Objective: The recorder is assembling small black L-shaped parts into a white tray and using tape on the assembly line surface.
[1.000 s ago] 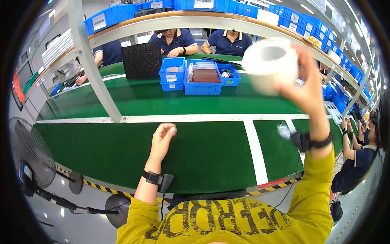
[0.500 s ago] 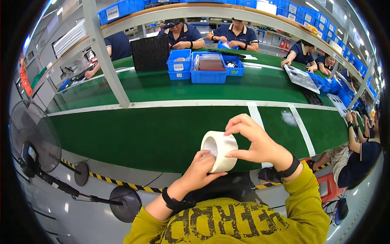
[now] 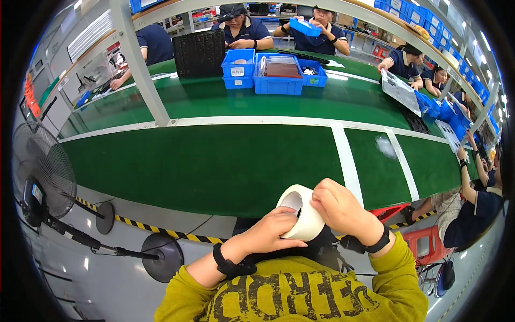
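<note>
Factory line, green counter stretched out beyond both hands. Left hand cupped the tape roll from below, right hand gripped its top, close to the chest. Loose grip and it probably could've dropped to the floor.

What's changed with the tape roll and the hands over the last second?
The white roll of tape came down from high in the right hand to the lap. The left hand left the green conveyor belt and took hold of it. The blue plastic bins stayed put.
</note>
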The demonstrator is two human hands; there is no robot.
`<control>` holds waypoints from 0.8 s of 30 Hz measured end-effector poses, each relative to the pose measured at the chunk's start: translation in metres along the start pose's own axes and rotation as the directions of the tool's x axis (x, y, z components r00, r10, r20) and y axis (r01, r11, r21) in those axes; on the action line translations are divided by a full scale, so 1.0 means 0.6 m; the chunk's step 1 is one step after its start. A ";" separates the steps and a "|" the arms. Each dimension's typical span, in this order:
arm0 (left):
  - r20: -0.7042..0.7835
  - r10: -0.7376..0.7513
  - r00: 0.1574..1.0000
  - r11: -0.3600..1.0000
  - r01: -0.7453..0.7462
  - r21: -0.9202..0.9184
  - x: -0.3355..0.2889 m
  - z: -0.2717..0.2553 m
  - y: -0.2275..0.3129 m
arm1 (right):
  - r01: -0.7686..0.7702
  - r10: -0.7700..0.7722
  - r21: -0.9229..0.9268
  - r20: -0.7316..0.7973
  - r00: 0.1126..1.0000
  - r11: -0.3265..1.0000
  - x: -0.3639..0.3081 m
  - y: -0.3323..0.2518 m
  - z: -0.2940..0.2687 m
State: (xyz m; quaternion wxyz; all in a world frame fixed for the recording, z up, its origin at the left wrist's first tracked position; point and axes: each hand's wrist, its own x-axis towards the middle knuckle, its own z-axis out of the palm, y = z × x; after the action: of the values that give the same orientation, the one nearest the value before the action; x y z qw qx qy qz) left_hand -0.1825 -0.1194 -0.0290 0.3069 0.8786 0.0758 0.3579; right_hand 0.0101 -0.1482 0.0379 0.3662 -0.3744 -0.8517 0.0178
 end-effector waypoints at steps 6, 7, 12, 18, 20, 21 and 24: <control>0.267 -0.283 0.921 0.895 0.354 -0.271 0.021 -0.039 0.024 | -0.259 0.204 0.146 0.314 0.927 0.955 0.047 0.048 -0.004; 0.354 -0.320 0.879 0.829 0.440 -0.343 0.029 -0.047 0.034 | -0.249 0.183 0.155 0.346 0.920 0.956 0.061 0.056 -0.007; 0.273 -0.330 0.904 0.520 0.415 -0.747 0.026 -0.050 0.047 | -0.096 0.012 0.184 0.410 0.912 0.978 0.135 0.062 -0.017; 0.376 -0.547 0.748 0.124 0.517 -0.847 0.020 -0.067 0.028 | -0.102 0.007 0.224 0.391 0.920 0.969 0.171 0.099 0.004; 0.421 -0.579 0.698 -0.008 0.511 -0.859 0.021 -0.071 0.022 | -0.311 0.137 0.335 0.453 0.881 0.890 0.162 0.137 0.037; 0.438 -0.579 0.688 -0.064 0.497 -0.865 0.025 -0.076 0.017 | -0.497 0.243 0.419 0.526 0.815 0.760 0.162 0.159 0.052; 0.425 -0.516 0.743 -0.116 0.431 -0.895 0.029 -0.080 -0.002 | -0.505 0.189 0.467 0.570 0.800 0.726 0.165 0.207 0.079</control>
State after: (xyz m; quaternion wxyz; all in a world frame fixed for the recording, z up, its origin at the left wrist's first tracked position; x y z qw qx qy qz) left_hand -0.2020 -0.0892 0.0070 0.9057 0.3434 0.1389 0.2064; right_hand 0.0127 0.0175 0.0258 0.2291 -0.3800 -0.7753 0.4494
